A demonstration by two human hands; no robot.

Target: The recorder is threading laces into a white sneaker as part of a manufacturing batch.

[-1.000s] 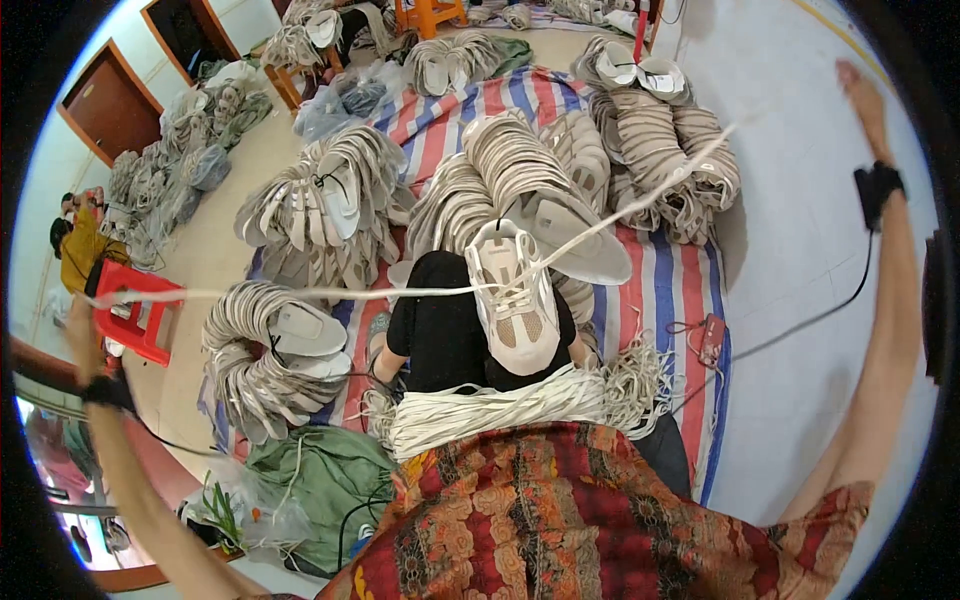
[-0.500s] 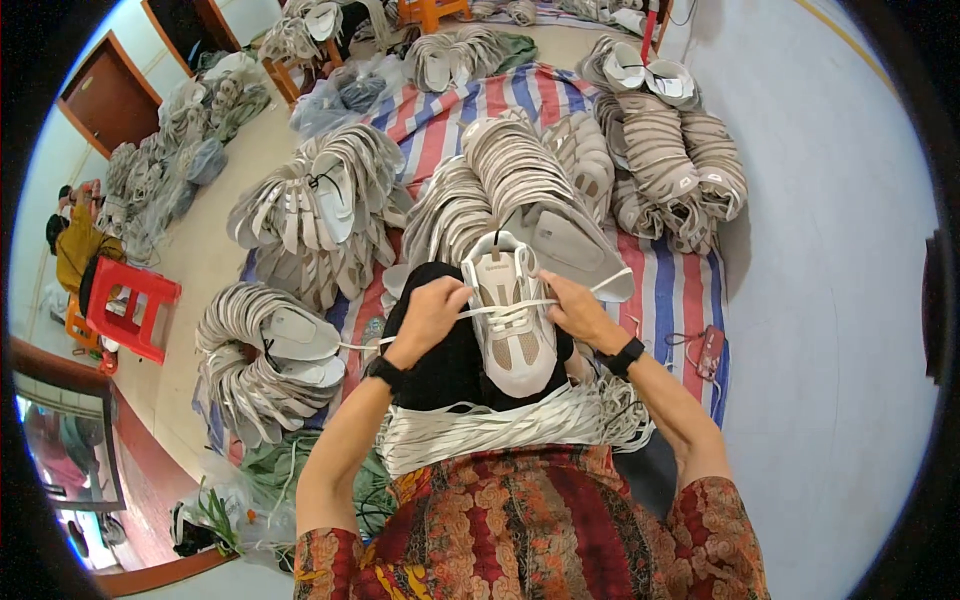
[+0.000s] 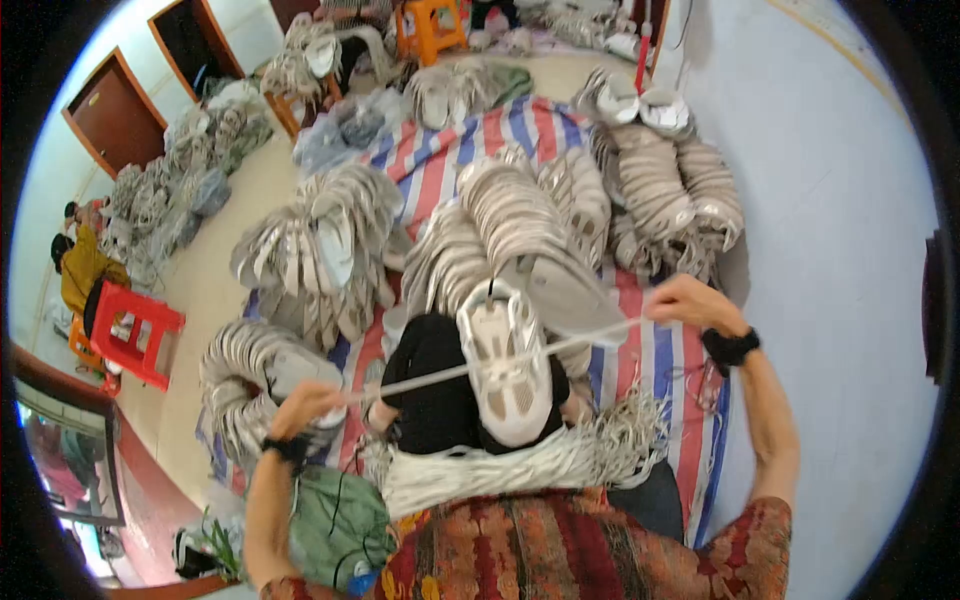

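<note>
Spanning pale shoe (image 3: 508,385), lace (image 3: 410,382) was clamped in L hand (image 3: 305,408) & R hand (image 3: 690,300). Shoe sat on blk-clad legs (image 3: 430,390)

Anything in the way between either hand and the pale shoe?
Nothing visible blocks either side. The white lace runs in a straight line from the left hand, over a black trouser leg, across the pale shoe, to the right hand.
</note>
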